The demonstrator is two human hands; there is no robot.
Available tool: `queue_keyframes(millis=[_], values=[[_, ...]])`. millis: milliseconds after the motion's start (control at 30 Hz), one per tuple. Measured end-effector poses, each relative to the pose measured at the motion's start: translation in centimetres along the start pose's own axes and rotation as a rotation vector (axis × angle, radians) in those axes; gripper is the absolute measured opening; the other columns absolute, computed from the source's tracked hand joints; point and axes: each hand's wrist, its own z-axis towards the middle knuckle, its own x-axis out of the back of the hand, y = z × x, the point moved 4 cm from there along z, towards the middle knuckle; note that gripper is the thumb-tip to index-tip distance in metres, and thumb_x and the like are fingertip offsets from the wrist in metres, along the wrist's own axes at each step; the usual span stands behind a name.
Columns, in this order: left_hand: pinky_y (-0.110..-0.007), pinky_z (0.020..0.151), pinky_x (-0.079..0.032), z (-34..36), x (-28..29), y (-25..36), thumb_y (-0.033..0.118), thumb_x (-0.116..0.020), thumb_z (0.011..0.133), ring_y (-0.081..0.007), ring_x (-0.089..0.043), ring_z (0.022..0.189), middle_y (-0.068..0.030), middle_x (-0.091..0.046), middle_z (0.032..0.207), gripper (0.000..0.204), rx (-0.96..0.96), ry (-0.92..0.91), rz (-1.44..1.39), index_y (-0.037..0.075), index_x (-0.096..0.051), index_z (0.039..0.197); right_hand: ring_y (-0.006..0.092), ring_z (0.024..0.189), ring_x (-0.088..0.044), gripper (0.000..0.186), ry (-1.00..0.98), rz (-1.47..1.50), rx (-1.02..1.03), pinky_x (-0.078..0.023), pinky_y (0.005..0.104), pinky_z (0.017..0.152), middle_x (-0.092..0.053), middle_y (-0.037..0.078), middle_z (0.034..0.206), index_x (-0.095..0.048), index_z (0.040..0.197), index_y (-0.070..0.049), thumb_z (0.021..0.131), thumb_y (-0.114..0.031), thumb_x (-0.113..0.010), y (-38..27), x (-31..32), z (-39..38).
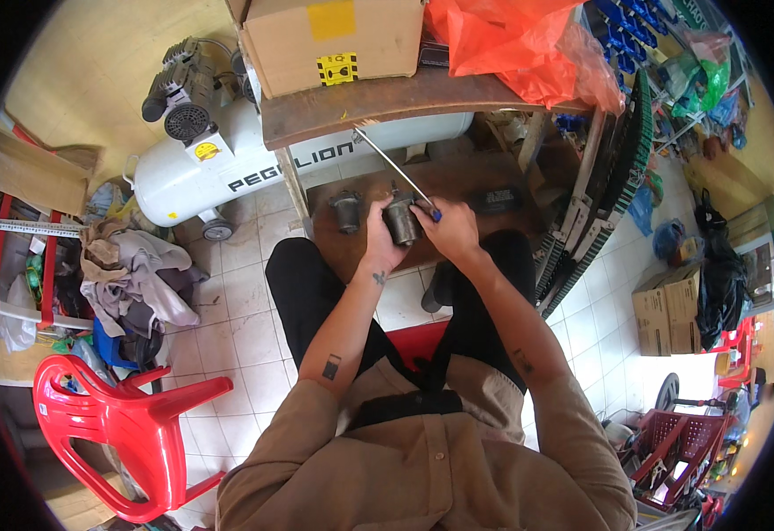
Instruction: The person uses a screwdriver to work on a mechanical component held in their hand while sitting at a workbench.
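Note:
My left hand [382,241] is closed around a dark, worn metal cylinder [401,225] with a narrow stud at its top; it may be a small motor, but I cannot tell. In my right hand [454,235] is a long thin screwdriver [393,169] with a blue handle end, its shaft slanting up and left past the cylinder. The right fingertips are beside the cylinder's upper right; whether they touch it is hard to tell. A second, similar metal cylinder [346,214] stands to the left on the low brown wooden board [338,255].
A dark flat box [498,199] lies on the board's right. Above is a wooden tabletop [316,116] carrying a cardboard box [334,44] and an orange plastic bag [502,44]. A white air compressor [201,173] stands behind left. Red plastic chair [130,434] at lower left; dark ridged strips [613,199] lean at right.

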Motion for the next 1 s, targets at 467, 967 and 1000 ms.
queue_keyframes(millis=[467,967,1000], values=[[-0.042,0.074,-0.054,1.9,3.3,1.5,0.047,-0.049,0.088,-0.0262,-0.062,0.073,-0.0086,-0.064,0.085,0.04,-0.162,0.225,-0.057,0.01,-0.06,0.097,0.037,0.075,-0.067,0.025,-0.113,-0.214,-0.038,-0.054,0.0467,0.07,-0.069,0.015,0.076,-0.071,0.088,-0.009,0.087,-0.034,-0.07,5.4,-0.5,-0.4],[-0.045,0.076,-0.053,2.6,5.5,2.8,0.049,-0.046,0.087,-0.0297,-0.059,0.074,-0.0098,-0.06,0.082,0.042,-0.2,0.274,-0.207,0.009,-0.056,0.098,0.0337,0.097,-0.068,0.031,-0.374,-0.431,-0.323,-0.055,0.045,0.083,-0.072,0.013,0.099,-0.073,0.106,-0.019,0.085,-0.042,-0.07,13.6,-6.9,0.5],[-0.045,0.075,-0.053,2.6,5.5,2.7,0.049,-0.047,0.087,-0.0296,-0.059,0.073,-0.0098,-0.06,0.082,0.042,-0.203,0.274,-0.204,0.009,-0.056,0.098,0.0331,0.097,-0.068,0.031,-0.386,-0.434,-0.345,-0.054,0.0448,0.083,-0.072,0.013,0.099,-0.074,0.106,-0.02,0.085,-0.042,-0.07,13.8,-7.1,0.5]])
